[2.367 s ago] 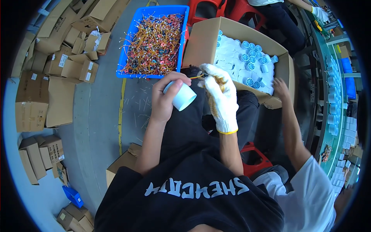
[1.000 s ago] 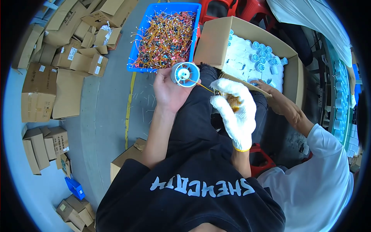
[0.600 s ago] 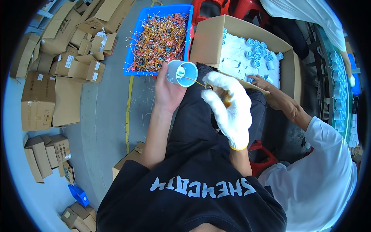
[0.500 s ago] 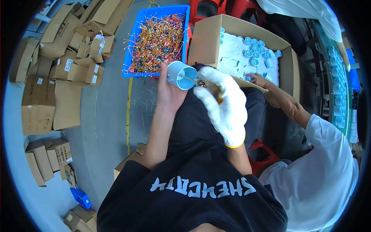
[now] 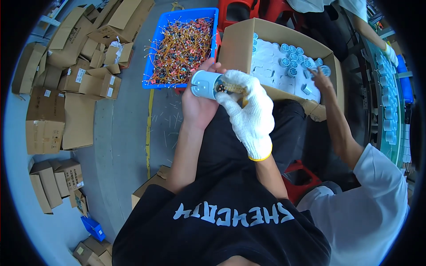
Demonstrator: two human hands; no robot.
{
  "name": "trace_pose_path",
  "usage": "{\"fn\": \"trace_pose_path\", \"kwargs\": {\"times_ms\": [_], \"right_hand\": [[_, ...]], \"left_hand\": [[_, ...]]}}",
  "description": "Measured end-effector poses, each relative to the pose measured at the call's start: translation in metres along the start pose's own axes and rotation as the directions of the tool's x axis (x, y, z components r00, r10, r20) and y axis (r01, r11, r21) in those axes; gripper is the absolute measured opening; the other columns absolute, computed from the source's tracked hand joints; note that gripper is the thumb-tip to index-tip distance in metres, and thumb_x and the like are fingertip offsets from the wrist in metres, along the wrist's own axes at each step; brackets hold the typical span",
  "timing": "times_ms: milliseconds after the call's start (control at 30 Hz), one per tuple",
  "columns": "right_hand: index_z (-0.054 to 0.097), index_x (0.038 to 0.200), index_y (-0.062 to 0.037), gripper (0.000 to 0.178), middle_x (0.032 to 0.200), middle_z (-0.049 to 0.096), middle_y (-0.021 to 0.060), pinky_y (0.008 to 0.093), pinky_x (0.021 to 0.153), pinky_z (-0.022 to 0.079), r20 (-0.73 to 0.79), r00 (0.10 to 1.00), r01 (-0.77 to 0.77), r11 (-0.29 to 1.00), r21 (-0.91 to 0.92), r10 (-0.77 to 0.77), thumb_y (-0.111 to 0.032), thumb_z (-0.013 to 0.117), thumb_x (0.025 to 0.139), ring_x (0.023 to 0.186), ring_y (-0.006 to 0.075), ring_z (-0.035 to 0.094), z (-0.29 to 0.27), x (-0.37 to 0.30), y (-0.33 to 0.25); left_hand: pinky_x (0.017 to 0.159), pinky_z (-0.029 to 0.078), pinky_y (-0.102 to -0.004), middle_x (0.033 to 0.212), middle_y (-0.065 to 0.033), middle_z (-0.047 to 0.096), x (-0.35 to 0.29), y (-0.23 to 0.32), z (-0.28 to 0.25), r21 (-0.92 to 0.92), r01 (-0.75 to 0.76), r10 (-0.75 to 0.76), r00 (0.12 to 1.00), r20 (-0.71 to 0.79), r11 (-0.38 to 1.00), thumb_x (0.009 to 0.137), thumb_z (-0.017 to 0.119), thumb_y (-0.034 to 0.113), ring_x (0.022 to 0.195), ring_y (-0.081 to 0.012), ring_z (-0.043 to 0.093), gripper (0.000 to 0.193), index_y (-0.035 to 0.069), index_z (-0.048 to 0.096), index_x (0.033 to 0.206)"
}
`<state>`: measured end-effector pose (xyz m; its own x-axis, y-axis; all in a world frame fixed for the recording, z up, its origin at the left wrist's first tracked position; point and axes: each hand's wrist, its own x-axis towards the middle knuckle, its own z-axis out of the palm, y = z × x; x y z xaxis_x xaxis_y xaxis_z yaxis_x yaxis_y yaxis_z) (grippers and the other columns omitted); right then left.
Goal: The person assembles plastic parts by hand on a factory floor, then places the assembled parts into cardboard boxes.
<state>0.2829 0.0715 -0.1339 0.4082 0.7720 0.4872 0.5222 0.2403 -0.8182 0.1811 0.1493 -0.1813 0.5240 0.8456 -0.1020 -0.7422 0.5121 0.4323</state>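
My bare left hand (image 5: 198,110) is wrapped round a light blue plastic cup-shaped housing (image 5: 203,84), held on its side with its mouth toward the right. In a white knit glove with a yellow cuff, my right hand (image 5: 250,113) pinches a small dark round wired part (image 5: 220,88) right at that mouth. Gloved fingers hide how far the part sits inside. Just beyond the left hand stands a blue plastic crate (image 5: 148,66), heaped with small wired parts (image 5: 182,51) on orange leads.
To the right, an open cardboard box (image 5: 235,48) holds similar housings on white padding; a co-worker's hand (image 5: 323,82) reaches over it. Another person's gloved hand (image 5: 391,55) is by a green-edged bench with rows of housings (image 5: 388,102). Cardboard boxes (image 5: 44,111) pile up at left.
My right hand has brought the wired part left to the housing's mouth. The housing has tipped further onto its side. The co-worker's hand has moved right over the box.
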Motion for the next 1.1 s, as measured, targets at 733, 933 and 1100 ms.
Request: {"fn": "trace_pose_path", "kwargs": {"times_ms": [733, 933, 1100], "right_hand": [[0.064, 0.103, -0.0102, 0.031, 0.092, 0.070, 0.0121, 0.0356, 0.070, 0.054, 0.223, 0.974, -0.010, 0.989, -0.150, 0.044, -0.003, 0.074, 0.075, 0.084, 0.0321, 0.069, 0.000, 0.022, -0.001], [0.063, 0.106, -0.0114, 0.031, 0.092, 0.070, 0.0119, 0.0362, 0.069, 0.054, 0.255, 0.963, -0.035, 0.981, -0.193, 0.084, -0.004, 0.073, 0.077, 0.083, 0.0319, 0.069, 0.000, 0.026, -0.002], [0.063, 0.108, -0.0118, 0.034, 0.094, 0.070, 0.0111, 0.0355, 0.069, 0.055, 0.181, 0.980, -0.056, 0.988, -0.141, 0.081, -0.003, 0.072, 0.077, 0.083, 0.0302, 0.070, 0.003, 0.026, 0.006]], "left_hand": [[0.099, 0.044, -0.0390, 0.115, -0.0084, 0.065, 0.007, 0.003, -0.027, 0.105, 0.088, -0.092, 0.995, 0.030, 0.991, 0.103, 0.033, 0.046, 0.111, -0.0222, 0.059, 0.052, 0.004, 0.059, 0.120], [0.097, 0.046, -0.0386, 0.113, -0.0075, 0.066, 0.015, 0.000, -0.042, 0.026, 0.169, -0.167, 0.985, -0.038, 0.985, 0.102, 0.035, 0.048, 0.109, -0.0208, 0.061, 0.051, 0.007, 0.061, 0.117], [0.093, 0.049, -0.0382, 0.113, -0.0085, 0.066, 0.016, 0.004, -0.022, 0.033, 0.217, -0.208, 0.962, -0.177, 0.976, 0.101, 0.037, 0.050, 0.107, -0.0220, 0.062, 0.052, 0.007, 0.061, 0.117]]}}
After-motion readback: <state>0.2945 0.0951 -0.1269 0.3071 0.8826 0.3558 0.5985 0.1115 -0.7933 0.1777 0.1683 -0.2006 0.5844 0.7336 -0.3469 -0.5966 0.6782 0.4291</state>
